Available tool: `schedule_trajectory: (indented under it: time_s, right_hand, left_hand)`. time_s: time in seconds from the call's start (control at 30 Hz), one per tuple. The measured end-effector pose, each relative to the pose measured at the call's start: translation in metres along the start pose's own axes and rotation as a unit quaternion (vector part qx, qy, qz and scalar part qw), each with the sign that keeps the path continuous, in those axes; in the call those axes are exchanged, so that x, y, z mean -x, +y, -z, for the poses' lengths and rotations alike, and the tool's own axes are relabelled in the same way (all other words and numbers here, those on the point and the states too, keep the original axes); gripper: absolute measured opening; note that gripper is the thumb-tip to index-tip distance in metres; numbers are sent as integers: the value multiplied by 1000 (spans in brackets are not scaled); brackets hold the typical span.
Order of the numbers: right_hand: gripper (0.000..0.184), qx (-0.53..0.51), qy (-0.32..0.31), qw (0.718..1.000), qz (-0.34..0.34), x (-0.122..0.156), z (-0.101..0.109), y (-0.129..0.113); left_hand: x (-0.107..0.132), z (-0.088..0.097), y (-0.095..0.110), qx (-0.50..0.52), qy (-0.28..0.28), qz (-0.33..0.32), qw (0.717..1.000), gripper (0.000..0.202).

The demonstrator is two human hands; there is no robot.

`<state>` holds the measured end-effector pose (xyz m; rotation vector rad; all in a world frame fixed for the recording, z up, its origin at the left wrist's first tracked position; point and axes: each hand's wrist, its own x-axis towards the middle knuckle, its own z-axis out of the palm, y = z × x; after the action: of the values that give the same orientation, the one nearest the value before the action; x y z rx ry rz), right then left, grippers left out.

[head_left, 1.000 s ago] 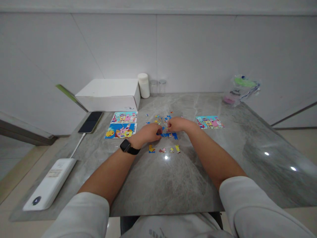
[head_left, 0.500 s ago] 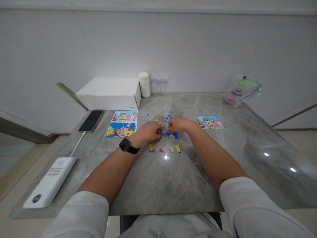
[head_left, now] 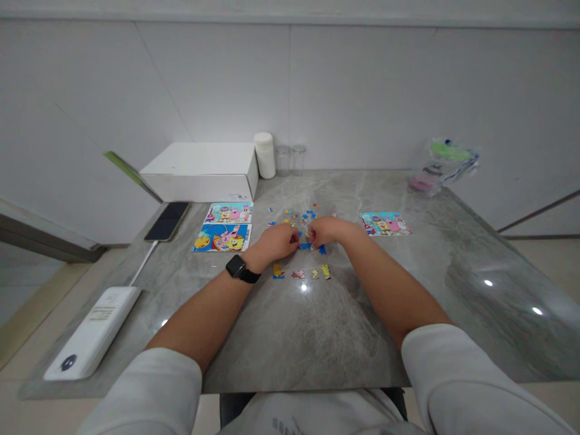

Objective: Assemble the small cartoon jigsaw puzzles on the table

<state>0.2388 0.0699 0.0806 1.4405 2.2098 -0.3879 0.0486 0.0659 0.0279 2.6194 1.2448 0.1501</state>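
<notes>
My left hand (head_left: 281,240), with a dark watch (head_left: 236,266) on its wrist, is closed at the left end of a blue joined strip of jigsaw pieces (head_left: 306,246). My right hand (head_left: 324,230) is closed at the strip's upper right, its fingertips bent down. Whatever lies between the fingertips of either hand is too small to make out. Nearer to me, a yellow-and-blue piece (head_left: 278,272), a pink piece (head_left: 298,274) and yellow pieces (head_left: 325,271) lie in a row. Loose blue pieces (head_left: 309,215) and yellow pieces (head_left: 290,214) are scattered beyond my hands.
Two picture cards (head_left: 222,237) lie at left, another picture card (head_left: 386,223) at right. A phone (head_left: 167,221) is cabled to a white power bank (head_left: 93,332). Behind stand a white box (head_left: 199,172), a white canister (head_left: 264,156), two glasses (head_left: 298,160) and a plastic bag (head_left: 444,166).
My left hand has shifted slightly right, over the strip's left part, closer to my right hand. The right hand has moved only a touch to the right.
</notes>
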Motion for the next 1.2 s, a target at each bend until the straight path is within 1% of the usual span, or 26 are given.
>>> schedule_trajectory:
  time_s: [0.13,0.33,0.67,0.8,0.9,0.97,1.03,1.13,1.2]
  right_hand:
    - [31,-3,-2,1000,12,-2,-3,2]
    - [30,-4,13,1000,16,-10,-8,7]
    - [26,-20,14,999,21,-18,-13,13]
    - [26,-33,14,999,30,-16,-10,18]
    - [26,-41,23,999,24,-12,-8,26]
    - [28,-32,21,999,6,-10,-7,30]
    - [30,-22,3,1000,-15,-7,-5,30]
    - [31,-16,-36,998,-41,0,-1,24]
    - [32,-16,-45,998,-46,4,2,18]
  left_hand:
    - [-1,-2,0,-3,1,-3,1000,19]
    - [-1,-4,0,2,6,-9,1000,20]
    - [-5,-9,2,3,14,-26,1000,21]
    - [-4,-3,-1,13,40,-25,999,22]
    - [-5,7,-10,17,56,-17,998,22]
    - [-5,12,-17,16,44,-18,999,20]
    - [-4,15,-22,13,22,-18,1000,18]
    - [-3,13,-21,8,-2,-17,1000,22]
    - [-2,9,-18,-1,-14,-25,1000,28]
